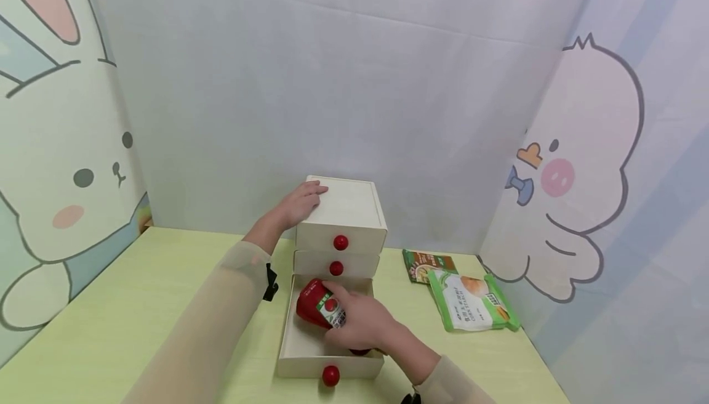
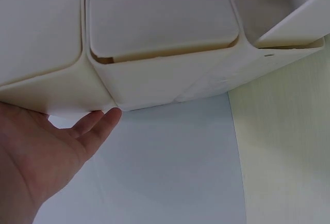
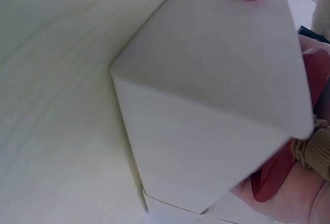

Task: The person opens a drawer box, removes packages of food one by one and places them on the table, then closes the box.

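A small white drawer cabinet [image 1: 349,204] with red round knobs stands on the table, its bottom drawer [image 1: 301,364] pulled out. My left hand [image 1: 299,205] rests at the top left edge of the cabinet. In the left wrist view, the fingers of the left hand [image 2: 67,146] lie along the cabinet's side. Over the bottom drawer, my right hand [image 1: 362,321] grips a red ketchup pouch [image 1: 312,303] with a tomato on its label. The right wrist view shows the pouch's ribbed tan cap [image 3: 318,152] beside the drawer wall; the hand covers part of the pouch.
Right of the cabinet lie a green and white corn starch bag [image 1: 471,302] and a brown and green food packet [image 1: 426,263], partly overlapped. The pale yellow table [image 1: 183,281] meets cloth walls with cartoon animals. The middle drawer [image 1: 316,264] sits under the top one.
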Demonstrator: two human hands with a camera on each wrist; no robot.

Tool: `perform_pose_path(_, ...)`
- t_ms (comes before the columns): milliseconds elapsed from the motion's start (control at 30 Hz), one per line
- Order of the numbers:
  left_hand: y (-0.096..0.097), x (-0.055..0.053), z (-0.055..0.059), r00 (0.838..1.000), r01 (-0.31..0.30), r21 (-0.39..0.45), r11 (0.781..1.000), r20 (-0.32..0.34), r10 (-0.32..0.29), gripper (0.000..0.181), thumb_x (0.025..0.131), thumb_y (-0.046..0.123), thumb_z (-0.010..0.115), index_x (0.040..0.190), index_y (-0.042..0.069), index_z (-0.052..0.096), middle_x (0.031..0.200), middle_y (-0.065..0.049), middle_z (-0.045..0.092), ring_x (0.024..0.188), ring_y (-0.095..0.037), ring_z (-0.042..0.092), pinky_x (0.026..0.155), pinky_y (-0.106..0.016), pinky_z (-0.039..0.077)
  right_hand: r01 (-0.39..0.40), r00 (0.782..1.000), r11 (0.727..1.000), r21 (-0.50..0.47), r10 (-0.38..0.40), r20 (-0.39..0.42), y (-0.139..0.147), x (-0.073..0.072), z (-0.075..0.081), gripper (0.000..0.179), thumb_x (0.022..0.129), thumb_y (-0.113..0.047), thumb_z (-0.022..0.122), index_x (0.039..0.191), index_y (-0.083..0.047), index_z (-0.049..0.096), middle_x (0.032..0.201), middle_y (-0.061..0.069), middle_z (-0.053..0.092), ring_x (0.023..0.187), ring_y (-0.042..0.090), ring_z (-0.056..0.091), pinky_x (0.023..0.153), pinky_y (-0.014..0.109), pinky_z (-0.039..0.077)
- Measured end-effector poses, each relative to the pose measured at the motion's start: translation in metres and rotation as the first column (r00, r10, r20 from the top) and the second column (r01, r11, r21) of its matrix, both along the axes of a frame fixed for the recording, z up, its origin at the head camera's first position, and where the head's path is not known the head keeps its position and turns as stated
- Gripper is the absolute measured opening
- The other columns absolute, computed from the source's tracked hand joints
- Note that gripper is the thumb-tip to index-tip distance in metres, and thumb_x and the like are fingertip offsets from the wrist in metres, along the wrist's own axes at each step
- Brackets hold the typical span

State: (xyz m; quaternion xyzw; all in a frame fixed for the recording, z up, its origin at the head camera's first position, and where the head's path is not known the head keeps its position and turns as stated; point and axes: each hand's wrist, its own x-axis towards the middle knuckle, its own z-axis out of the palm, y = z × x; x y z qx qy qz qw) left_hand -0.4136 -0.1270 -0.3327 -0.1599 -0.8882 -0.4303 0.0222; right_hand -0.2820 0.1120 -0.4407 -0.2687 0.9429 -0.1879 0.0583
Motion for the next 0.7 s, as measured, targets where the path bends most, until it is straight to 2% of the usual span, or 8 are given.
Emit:
perform_pose_path(200,0.0,-0.002,-0.001,1.0,-0.002,-0.006,1.0,-0.005,0.002,0.059,0.113,0.026,0.032,0.169,0.008,0.043,0.185,-0.013,0.019,0.173,-0.039,0.008,0.139,-0.061,0.013,0.02,1.0,0.996,-0.085,-0.019,0.009,0.015,0.012,0.018,0.094,0.08,-0.043,0.08,0.165,-0.032,0.041,0.12,-0.004,0.069,0.093,0.008,0.061,0.073,0.029,0.053)
perform_pose_path(433,0.001,-0.004,-0.002,1.0,-0.003,0.019,1.0,0.015,0.002,0.059,0.114,0.026,0.033,0.169,0.01,0.043,0.185,-0.011,0.018,0.173,-0.038,0.007,0.139,-0.062,0.012,0.086,0.993,0.982,-0.17,-0.07,0.099,0.035,0.034,0.032,0.097,0.079,-0.037,0.08,0.165,-0.032,0.036,0.115,-0.007,0.067,0.097,0.011,0.062,0.072,0.031,0.054)
perform_pose_path(700,0.001,-0.005,-0.002,1.0,-0.001,0.018,1.0,0.017,0.0,0.059,0.114,0.026,0.033,0.169,0.009,0.043,0.185,-0.012,0.017,0.173,-0.039,0.006,0.139,-0.062,0.012,0.125,0.99,0.969,-0.211,-0.108,0.089,0.062,0.049,0.045,0.101,0.076,-0.031,0.081,0.166,-0.026,0.035,0.116,-0.001,0.068,0.096,0.014,0.063,0.073,0.03,0.053)
